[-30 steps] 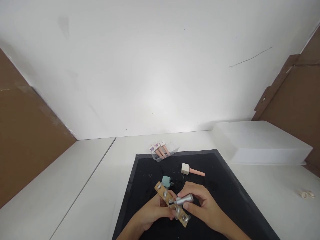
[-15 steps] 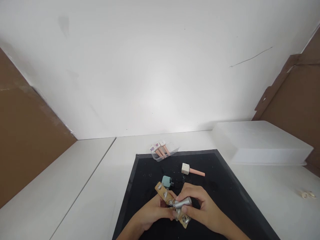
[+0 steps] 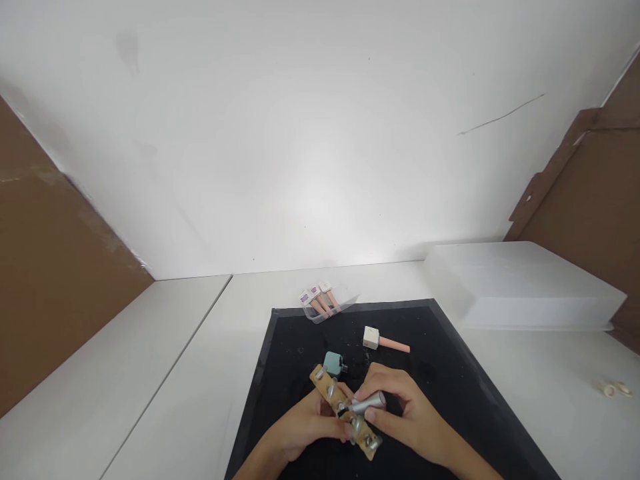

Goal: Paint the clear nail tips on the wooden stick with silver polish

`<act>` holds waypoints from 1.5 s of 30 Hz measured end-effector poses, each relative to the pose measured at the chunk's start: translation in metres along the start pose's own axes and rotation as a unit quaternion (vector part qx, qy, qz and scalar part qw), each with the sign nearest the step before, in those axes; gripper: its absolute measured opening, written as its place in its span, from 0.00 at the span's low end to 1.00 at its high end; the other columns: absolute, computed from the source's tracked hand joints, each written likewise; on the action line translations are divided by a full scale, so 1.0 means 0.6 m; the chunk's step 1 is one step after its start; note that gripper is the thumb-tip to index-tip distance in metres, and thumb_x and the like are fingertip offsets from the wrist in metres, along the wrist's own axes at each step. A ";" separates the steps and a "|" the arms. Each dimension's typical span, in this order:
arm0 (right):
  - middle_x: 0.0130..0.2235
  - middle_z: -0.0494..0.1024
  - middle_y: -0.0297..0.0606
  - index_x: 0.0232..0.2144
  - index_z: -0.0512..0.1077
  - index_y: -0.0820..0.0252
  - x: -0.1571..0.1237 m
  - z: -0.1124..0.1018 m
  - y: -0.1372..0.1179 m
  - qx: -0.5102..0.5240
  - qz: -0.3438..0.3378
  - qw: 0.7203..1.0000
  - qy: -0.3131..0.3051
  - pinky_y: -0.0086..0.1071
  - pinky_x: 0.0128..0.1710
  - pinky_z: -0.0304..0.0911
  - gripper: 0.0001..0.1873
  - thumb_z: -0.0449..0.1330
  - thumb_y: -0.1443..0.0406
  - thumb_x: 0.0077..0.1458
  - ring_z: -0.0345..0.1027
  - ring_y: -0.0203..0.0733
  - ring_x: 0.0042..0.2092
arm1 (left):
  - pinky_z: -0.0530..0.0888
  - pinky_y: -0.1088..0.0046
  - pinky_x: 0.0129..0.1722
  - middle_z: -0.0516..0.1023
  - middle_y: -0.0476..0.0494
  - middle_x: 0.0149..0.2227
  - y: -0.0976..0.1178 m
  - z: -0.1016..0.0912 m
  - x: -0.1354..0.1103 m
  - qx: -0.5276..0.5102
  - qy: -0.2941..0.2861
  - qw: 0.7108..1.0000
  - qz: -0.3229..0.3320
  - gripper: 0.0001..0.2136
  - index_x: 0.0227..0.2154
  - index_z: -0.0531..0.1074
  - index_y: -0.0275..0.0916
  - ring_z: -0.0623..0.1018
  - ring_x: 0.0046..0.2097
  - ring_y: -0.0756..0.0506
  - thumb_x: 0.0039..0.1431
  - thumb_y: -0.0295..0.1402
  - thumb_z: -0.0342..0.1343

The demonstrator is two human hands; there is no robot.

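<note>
My left hand (image 3: 311, 421) is closed around a tan strip (image 3: 323, 378) carrying several shiny, clear pieces that look like nail tips. The strip slants down to the right. Between the thumb and fingers of my right hand (image 3: 400, 410) is a nail polish brush (image 3: 369, 404) with a silver cap handle. Its dark bristles lie over the middle of the strip; whether they touch a clear piece, I cannot tell. Just beyond the strip's upper end lies a teal nail polish bottle (image 3: 333, 363), its uncapped neck pointing right.
A white nail polish bottle with a pink cap (image 3: 386, 341) lies on the black mat (image 3: 425, 393). Behind, a clear tray (image 3: 316, 320) holds several similar bottles. A translucent white box (image 3: 530, 287) stands right, near two small cream rings (image 3: 609, 389). Brown boards flank the white wall.
The brush has shifted slightly, and its dark tip now shows over the strip. My right hand's fingers have moved a little. The left hand and the bottles stay where they were.
</note>
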State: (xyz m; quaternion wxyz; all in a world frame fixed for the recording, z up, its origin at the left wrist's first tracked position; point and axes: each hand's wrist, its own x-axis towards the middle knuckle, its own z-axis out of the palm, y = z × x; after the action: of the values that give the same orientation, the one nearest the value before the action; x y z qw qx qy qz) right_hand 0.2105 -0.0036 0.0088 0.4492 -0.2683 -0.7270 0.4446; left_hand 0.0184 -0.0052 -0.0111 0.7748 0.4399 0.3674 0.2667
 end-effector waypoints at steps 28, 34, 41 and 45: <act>0.26 0.69 0.35 0.32 0.74 0.60 0.000 0.001 -0.002 0.011 0.011 1.000 0.014 0.30 0.27 0.58 0.07 0.57 0.63 0.54 0.62 0.37 0.27 | 0.63 0.73 0.34 0.72 0.50 0.28 -0.004 -0.005 -0.002 0.004 -0.014 1.000 -0.016 0.16 0.31 0.70 0.36 0.68 0.31 0.50 0.36 0.29 0.66; 0.26 0.69 0.35 0.32 0.74 0.59 -0.003 0.001 -0.002 0.012 0.010 1.000 0.005 0.31 0.28 0.58 0.07 0.57 0.63 0.54 0.62 0.38 0.27 | 0.63 0.73 0.33 0.71 0.50 0.27 0.000 -0.001 -0.002 0.007 -0.016 1.000 -0.011 0.14 0.31 0.71 0.36 0.68 0.30 0.51 0.37 0.29 0.65; 0.26 0.68 0.35 0.32 0.74 0.60 -0.002 0.002 -0.001 0.014 0.006 1.000 0.004 0.30 0.27 0.58 0.07 0.58 0.64 0.53 0.61 0.37 0.27 | 0.63 0.74 0.33 0.70 0.51 0.28 -0.001 0.000 0.000 0.011 -0.013 1.000 -0.015 0.15 0.31 0.70 0.37 0.67 0.31 0.51 0.36 0.29 0.65; 0.26 0.68 0.34 0.32 0.74 0.60 -0.003 0.002 0.000 0.012 0.008 1.000 0.000 0.30 0.27 0.58 0.06 0.59 0.64 0.52 0.61 0.37 0.27 | 0.63 0.74 0.34 0.69 0.51 0.28 -0.001 0.000 0.000 0.017 -0.013 1.000 -0.017 0.15 0.31 0.70 0.37 0.67 0.31 0.51 0.37 0.28 0.64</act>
State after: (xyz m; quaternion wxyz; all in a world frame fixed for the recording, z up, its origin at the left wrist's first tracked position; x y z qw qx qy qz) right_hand 0.2102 -0.0055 0.0080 0.4488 -0.2689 -0.7195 0.4567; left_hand 0.0188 -0.0054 -0.0116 0.7764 0.4503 0.3689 0.2416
